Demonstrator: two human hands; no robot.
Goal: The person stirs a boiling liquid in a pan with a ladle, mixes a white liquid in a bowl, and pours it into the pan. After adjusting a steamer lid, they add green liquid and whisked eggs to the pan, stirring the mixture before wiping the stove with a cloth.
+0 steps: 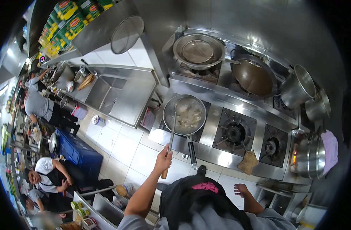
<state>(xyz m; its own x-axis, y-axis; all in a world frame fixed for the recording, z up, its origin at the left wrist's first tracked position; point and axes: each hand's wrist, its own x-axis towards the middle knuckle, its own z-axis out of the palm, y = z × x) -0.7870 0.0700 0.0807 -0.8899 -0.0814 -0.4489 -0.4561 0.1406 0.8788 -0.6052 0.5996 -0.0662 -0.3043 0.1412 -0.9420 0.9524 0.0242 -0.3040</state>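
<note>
My left hand [162,160] is closed round the handle of a long metal ladle [172,138]. The ladle's bowl rests in a pan [203,112] of pale food in cloudy liquid, on the front left burner. The pan's black handle [192,152] points toward me, with no hand on it. My right hand [241,189] hangs at the lower right, below the stove's front edge, its fingers partly curled and apart, holding nothing.
Behind the pan are a strainer in a bowl [179,51] and a dark wok [256,78]. Tall pots [298,87] stand at the right. A brown cloth [248,162] lies on the stove edge. A sink [106,94] and several people are at the left.
</note>
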